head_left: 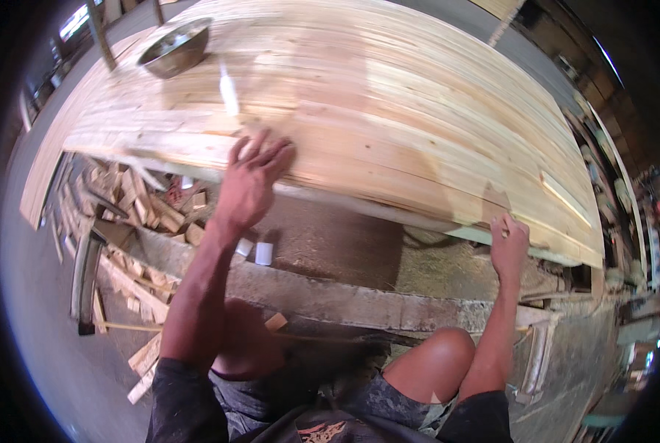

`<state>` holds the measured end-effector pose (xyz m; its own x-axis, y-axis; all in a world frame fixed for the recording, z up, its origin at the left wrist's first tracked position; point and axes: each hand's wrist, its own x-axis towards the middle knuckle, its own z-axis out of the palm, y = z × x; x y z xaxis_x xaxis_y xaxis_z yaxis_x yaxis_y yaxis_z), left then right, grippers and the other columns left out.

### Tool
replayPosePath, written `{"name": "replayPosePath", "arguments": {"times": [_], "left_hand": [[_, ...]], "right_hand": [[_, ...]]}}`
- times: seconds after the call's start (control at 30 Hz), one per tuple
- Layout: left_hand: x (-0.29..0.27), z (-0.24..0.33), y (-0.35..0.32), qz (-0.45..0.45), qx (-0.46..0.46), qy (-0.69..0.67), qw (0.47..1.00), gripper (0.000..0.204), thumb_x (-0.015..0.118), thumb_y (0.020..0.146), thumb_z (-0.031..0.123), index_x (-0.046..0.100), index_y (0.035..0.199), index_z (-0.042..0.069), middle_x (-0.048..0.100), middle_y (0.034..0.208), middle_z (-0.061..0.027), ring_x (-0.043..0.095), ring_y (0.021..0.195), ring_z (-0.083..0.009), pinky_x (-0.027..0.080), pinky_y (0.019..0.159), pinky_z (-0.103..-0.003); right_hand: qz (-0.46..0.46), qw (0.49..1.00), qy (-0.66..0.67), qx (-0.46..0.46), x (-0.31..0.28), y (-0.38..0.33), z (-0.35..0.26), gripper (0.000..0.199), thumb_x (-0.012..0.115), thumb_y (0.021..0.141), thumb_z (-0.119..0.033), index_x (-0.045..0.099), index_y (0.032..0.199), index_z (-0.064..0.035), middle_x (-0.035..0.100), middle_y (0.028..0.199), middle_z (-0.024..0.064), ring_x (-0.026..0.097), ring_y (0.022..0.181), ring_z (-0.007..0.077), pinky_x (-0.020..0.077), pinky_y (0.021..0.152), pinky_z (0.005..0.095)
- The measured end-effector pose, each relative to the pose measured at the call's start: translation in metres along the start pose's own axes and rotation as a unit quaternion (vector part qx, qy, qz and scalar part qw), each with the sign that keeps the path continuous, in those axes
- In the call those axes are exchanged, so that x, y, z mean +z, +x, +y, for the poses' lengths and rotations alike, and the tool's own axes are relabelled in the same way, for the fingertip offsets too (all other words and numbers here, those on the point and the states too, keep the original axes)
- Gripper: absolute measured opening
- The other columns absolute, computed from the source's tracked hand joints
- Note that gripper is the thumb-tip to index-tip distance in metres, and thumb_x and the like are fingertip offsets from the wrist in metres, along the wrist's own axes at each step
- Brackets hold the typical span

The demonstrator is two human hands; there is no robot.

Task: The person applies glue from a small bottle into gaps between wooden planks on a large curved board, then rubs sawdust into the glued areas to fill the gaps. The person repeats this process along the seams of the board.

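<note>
Both hands sit on the near edge of the big panel of glued pale wood strips [389,111], whose long axis runs roughly from 9 o'clock to 4 o'clock across the view, so the sheet stretches away toward 12 from both of them. Right hand [508,247] is closest to the body, curled over the edge near the panel's 4 o'clock end, though I can't tell how tight it grips; left hand [252,181] lies flat on top with fingers spread. Farther off at 11 o'clock a metal bowl [176,49] rests on the same panel.
</note>
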<state>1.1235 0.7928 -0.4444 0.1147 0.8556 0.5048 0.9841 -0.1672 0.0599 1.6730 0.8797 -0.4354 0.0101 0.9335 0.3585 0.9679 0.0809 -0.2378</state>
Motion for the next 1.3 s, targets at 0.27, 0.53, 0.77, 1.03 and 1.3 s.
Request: {"name": "replayPosePath", "arguments": {"times": [0.27,0.53,0.77,1.03,1.3], "left_hand": [[0.002,0.005,0.0,0.023,0.002,-0.02,1.0,0.047,0.062,0.106,0.013,0.062,0.153,0.011,0.061,0.16,-0.0069,0.045,0.159,-0.0296,0.026,0.127,-0.05],[0.015,-0.005,-0.005,0.096,-0.047,-0.096,0.99,0.055,0.079,0.096,0.021,0.066,0.148,0.011,0.063,0.156,-0.0113,0.049,0.155,-0.0327,0.029,0.128,-0.051],[0.005,-0.012,-0.008,0.113,0.01,-0.142,0.983,0.035,0.073,0.094,0.003,0.079,0.126,0.015,0.073,0.139,-0.0067,0.057,0.147,-0.0312,0.039,0.122,-0.05],[0.008,-0.007,-0.005,0.15,0.048,-0.115,0.981,0.028,0.074,0.091,0.0,0.082,0.118,0.005,0.078,0.131,-0.0051,0.069,0.132,-0.0294,0.05,0.11,-0.044],[0.013,-0.009,0.0,0.175,0.073,-0.136,0.972,0.037,0.067,0.085,-0.01,0.083,0.116,0.004,0.08,0.126,-0.0075,0.073,0.126,-0.026,0.054,0.107,-0.043]], "right_hand": [[0.024,0.986,0.104,0.13,0.007,0.003,-0.003,0.061,0.081,0.096,-0.042,0.073,0.137,0.0025,0.073,0.117,0.0263,0.071,0.108,0.0394,0.055,0.1,0.0471],[0.088,0.986,0.123,0.067,0.03,0.001,0.016,0.055,0.082,0.098,-0.037,0.073,0.135,0.0028,0.07,0.109,0.0177,0.064,0.087,0.0253,0.0542,0.082,0.0399],[0.089,0.974,0.179,0.105,0.037,0.006,0.024,0.062,0.083,0.099,-0.042,0.072,0.137,0.0046,0.066,0.1,0.0089,0.055,0.079,0.0172,0.0515,0.075,0.034],[0.078,0.969,0.198,0.122,0.033,0.004,0.019,0.062,0.085,0.098,-0.037,0.07,0.138,0.0078,0.064,0.099,0.0068,0.051,0.078,0.0146,0.0499,0.073,0.0322],[0.096,0.956,0.249,0.12,0.033,-0.001,0.014,0.062,0.083,0.1,-0.037,0.069,0.142,0.0073,0.068,0.1,0.0091,0.058,0.081,0.015,0.0526,0.075,0.0329]]}}
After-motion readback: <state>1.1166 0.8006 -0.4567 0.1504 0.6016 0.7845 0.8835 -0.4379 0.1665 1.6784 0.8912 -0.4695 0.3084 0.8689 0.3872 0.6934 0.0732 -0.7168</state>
